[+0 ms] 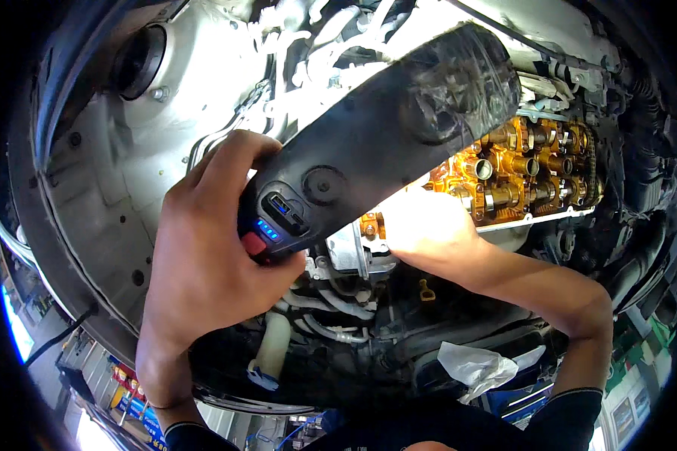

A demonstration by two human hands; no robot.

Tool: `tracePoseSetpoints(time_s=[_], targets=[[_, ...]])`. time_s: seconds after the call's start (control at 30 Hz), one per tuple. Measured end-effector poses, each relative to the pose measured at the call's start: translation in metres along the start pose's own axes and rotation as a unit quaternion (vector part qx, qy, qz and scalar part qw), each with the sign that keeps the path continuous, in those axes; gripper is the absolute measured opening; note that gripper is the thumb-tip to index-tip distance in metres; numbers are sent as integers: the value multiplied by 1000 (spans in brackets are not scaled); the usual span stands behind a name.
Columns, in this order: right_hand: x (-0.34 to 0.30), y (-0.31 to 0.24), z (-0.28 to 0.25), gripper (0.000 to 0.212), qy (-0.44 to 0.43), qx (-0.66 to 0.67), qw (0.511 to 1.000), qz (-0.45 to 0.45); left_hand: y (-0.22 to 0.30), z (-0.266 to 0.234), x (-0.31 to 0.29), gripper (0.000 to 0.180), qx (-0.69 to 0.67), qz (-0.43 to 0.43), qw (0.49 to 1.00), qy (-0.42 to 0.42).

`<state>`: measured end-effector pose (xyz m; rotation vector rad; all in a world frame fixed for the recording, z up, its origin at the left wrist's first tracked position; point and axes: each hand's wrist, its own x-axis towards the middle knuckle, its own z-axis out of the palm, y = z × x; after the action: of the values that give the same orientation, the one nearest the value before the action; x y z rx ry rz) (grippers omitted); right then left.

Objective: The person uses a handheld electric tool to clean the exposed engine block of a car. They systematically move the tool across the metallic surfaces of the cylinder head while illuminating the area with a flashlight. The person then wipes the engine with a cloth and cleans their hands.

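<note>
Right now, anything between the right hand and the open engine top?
Nothing visible: the right hand is at the open engine top, fingertips unclear. The black work light in the left hand hides part of this view.

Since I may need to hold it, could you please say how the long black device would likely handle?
The long black device is probably stiff, showing no sag beyond the left hand. Its blue lights and port suggest a powered, perhaps fairly heavy unit. The shiny, wrinkled film at its far end may be slippery.
</note>
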<state>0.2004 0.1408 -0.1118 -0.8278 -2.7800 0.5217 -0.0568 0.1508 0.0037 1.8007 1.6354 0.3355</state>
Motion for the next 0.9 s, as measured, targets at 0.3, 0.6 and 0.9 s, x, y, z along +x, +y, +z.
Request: tracePoseSetpoints(time_s=[0.3,0.6,0.9], targets=[[2,-4,-7,27,-28,-54,998,-8,0,2,-1,53,9,7,1000,7],[7,9,-3,26,33,-43,998,-5,1,3,-1,52,-8,-17,1000,-3],[11,9,10,21,-30,-20,999,31,-1,2,1,51,0,-1,1000,-5]])
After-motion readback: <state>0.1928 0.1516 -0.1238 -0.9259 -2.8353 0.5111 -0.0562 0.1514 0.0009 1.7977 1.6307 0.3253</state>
